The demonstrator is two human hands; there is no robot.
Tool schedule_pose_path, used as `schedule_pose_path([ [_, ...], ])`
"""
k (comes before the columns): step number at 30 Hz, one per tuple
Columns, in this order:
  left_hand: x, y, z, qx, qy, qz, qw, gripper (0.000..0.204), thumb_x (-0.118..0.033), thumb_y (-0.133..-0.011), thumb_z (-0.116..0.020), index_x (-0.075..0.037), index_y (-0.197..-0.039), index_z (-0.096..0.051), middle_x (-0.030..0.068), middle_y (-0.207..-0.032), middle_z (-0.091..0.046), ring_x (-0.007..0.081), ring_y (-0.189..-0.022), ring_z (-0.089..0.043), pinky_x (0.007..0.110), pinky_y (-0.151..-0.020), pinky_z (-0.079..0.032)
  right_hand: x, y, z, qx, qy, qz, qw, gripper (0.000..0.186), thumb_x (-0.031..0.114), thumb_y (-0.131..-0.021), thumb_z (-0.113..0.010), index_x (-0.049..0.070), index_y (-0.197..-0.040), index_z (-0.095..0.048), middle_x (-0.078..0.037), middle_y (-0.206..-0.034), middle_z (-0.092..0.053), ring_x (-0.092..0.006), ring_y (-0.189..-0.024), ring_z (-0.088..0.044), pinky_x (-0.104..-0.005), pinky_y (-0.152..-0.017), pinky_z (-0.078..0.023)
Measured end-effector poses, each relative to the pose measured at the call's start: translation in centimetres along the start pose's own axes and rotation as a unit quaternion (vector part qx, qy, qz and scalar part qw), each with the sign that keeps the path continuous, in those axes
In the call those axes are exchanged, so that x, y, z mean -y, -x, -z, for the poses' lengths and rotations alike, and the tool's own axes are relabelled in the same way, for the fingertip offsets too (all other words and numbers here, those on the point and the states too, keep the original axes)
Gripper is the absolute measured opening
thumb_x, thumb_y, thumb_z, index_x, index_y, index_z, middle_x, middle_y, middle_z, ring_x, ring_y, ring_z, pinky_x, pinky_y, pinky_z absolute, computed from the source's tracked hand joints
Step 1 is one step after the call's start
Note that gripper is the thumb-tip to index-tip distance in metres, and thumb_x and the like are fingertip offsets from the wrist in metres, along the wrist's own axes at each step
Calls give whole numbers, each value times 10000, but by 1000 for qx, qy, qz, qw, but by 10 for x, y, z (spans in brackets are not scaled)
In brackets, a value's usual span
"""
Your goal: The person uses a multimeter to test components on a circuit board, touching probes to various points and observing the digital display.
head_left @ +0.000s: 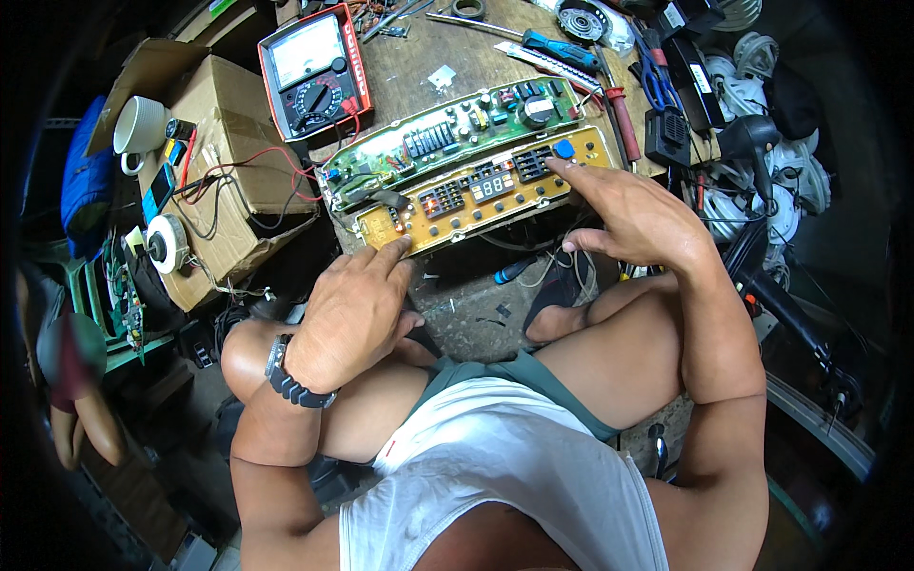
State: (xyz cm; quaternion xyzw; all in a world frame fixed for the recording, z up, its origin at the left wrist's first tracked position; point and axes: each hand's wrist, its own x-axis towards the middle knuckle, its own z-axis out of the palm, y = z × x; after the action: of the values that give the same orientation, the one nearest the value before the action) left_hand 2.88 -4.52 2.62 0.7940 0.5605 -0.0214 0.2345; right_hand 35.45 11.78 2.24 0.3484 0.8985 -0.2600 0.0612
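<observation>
A long yellow-brown circuit board (457, 219) lies at the table's near edge, with a lit digit display (492, 186), red lights, a row of small buttons and a blue round part (564, 149). Right behind it sits a green circuit board (447, 138) crowded with components. My left hand (352, 300), a dark watch on its wrist, has its fingertips at the yellow-brown board's near left corner, thumb apart. My right hand (638, 214) is stretched over that board's right end, index fingertip by the blue part and thumb apart below the edge. Neither hand appears to grip anything.
A red-framed analog multimeter (309, 81) stands behind left, its leads running leftward. Left is a cardboard box (238, 143) with a white cup (141, 128). Cutter, screwdriver (562, 49) and soldering iron (621, 119) lie behind right. A person (71, 362) is at far left.
</observation>
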Motion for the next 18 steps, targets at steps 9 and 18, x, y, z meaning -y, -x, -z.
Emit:
schedule_pose_path([
  [9, -2, -30, 11, -97, 93, -22, 991, 465, -202, -916, -850, 4, -1302, -692, 191, -1239, -700, 412, -1183, -664, 483, -1016, -549, 12, -10, 9, -39, -63, 49, 996, 756, 228, -839, -930, 18, -1476, -581, -224, -1388, -682, -436, -1331, -643, -503, -1117, -535],
  [18, 1, -59, -1, -145, 160, -38, 976, 478, -194, -906, -875, 10, -1293, -684, 202, -1199, -707, 416, -1153, -671, 483, -996, -555, -1, -23, -4, -89, -101, 135, 982, 794, 262, -792, -969, 26, -1449, -590, -203, -1335, -674, -429, -1266, -659, -487, -1059, -551],
])
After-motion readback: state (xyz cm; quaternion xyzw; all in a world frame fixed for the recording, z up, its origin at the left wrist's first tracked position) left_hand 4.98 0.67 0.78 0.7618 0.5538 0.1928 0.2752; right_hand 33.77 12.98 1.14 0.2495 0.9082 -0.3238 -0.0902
